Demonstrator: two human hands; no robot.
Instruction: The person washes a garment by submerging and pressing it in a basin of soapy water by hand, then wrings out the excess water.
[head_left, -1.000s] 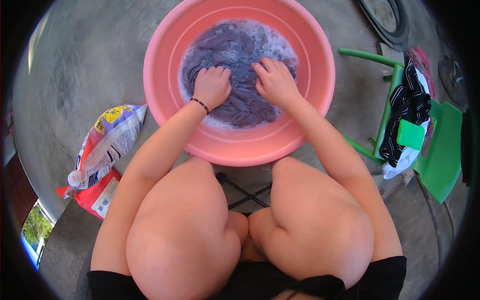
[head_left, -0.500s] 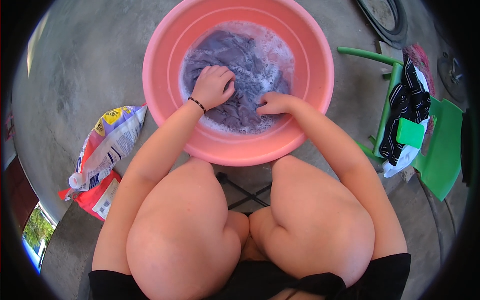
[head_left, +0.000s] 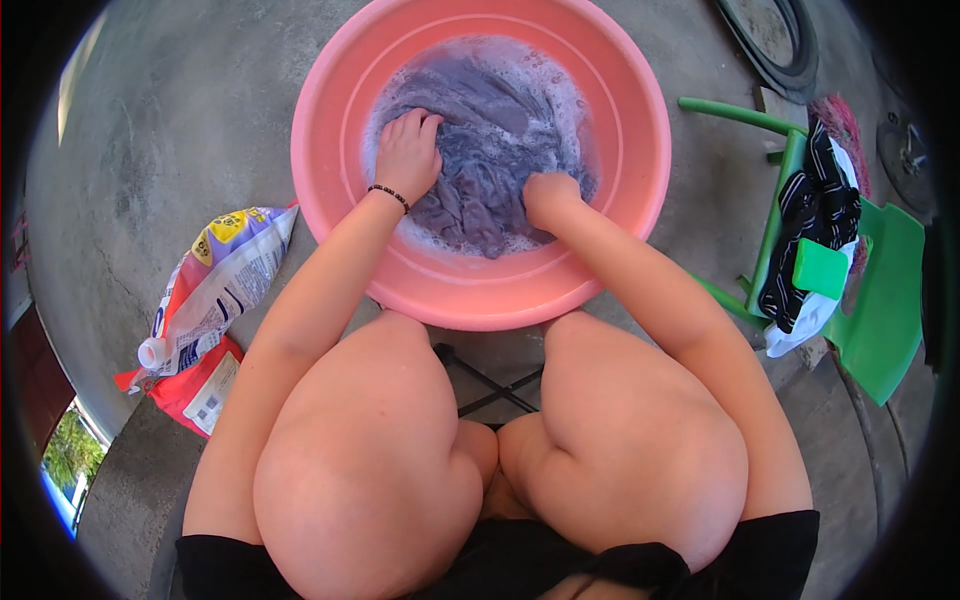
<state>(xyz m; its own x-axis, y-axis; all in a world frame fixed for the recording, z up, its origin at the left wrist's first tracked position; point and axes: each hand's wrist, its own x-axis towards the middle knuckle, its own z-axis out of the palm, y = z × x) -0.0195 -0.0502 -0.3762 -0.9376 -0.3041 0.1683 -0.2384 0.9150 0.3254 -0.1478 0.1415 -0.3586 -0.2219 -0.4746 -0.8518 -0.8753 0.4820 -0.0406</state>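
Observation:
Wet, grey-purple cloth (head_left: pixel 485 130) lies bunched in foamy water inside a large pink basin (head_left: pixel 330 180) in front of my knees. On the left side of the basin, my left hand (head_left: pixel 410 160), with a dark beaded bracelet at the wrist, curls its fingers down over the cloth. My right hand (head_left: pixel 550 200) is closed like a fist at the cloth's right edge, its fingertips hidden in the folds. Suds ring the cloth along the basin's inner wall.
Left of the basin lie a purple and white spouted detergent pouch (head_left: pixel 225 270) and a red packet (head_left: pixel 205 385). To the right, a green plastic chair (head_left: pixel 880 310) holds black and white clothes (head_left: pixel 808 225) and a green block (head_left: pixel 820 268). A dark tyre (head_left: pixel 790 70) lies beyond.
My left hand has moved slightly away from me and to the left over the cloth. My right hand has closed and turned, fingers now down in the folds. The cloth has shifted.

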